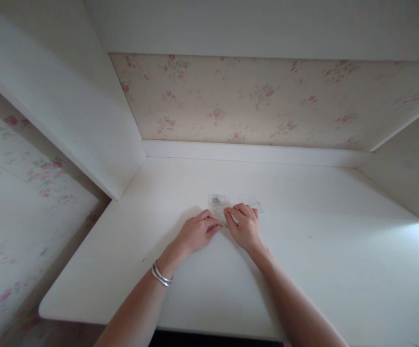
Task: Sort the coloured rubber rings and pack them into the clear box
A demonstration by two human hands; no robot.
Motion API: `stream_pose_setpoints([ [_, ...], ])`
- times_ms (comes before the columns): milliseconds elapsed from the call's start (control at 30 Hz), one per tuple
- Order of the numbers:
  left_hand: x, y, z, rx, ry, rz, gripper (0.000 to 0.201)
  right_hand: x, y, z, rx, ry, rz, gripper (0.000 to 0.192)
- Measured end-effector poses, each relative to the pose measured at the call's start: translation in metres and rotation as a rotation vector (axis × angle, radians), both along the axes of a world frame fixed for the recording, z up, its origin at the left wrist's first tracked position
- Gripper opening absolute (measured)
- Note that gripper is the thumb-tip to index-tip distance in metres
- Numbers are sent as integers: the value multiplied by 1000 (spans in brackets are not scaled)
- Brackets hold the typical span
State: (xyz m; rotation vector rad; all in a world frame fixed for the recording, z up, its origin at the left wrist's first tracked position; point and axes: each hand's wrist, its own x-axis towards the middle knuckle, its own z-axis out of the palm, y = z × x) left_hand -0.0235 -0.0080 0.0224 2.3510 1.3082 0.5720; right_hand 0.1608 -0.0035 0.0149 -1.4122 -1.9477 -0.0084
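Note:
My left hand [197,233] and my right hand [244,225] rest side by side on a white desk [303,231], fingertips meeting over a small clear plastic packet [218,203] with a dark, roundish item inside. The thumbs and forefingers of both hands pinch the packet's near edge. A second small clear packet [251,203] lies flat just beyond my right hand, partly covered by its fingers. Two silver bangles [161,276] sit on my left wrist.
The desk sits in a white alcove: a side panel [97,125] on the left, another [404,168] on the right, floral wallpaper [253,101] behind, a white shelf [267,24] overhead. The desk's front edge runs near the bottom.

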Motion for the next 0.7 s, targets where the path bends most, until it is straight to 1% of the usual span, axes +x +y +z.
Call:
stream_pose_setpoints([
  [133,2,-1,-2,8,81,-54,21,-8,8,5,2,-71,-10,19],
  [233,1,1,-4,23,91,-70,21,-10,12,6,-9,-125,-14,18],
  [367,2,2,-5,9,71,-64,21,-3,10,3,13,-54,-54,21],
  [500,3,1,-4,-23,-12,-37,21,7,3,-3,13,52,-109,22],
  [600,2,3,-5,-52,-113,-28,19,10,0,-7,-4,76,-103,22],
  [700,1,8,-7,-106,-211,-10,20,11,-1,-7,-10,68,-73,22],
])
